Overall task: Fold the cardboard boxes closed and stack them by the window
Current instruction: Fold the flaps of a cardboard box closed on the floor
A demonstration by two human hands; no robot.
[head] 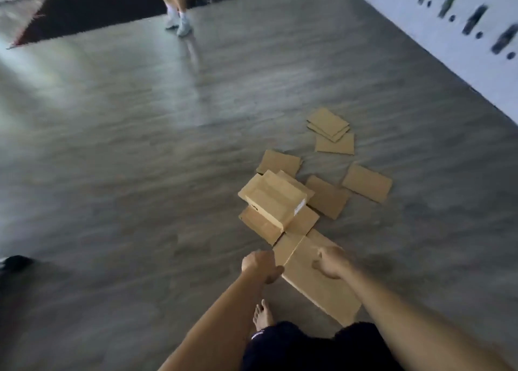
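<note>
no readable text from my view: white label [299,206] on the folded box [276,199] is blurred, dark marks on the wall [437,31] smeared too
</note>
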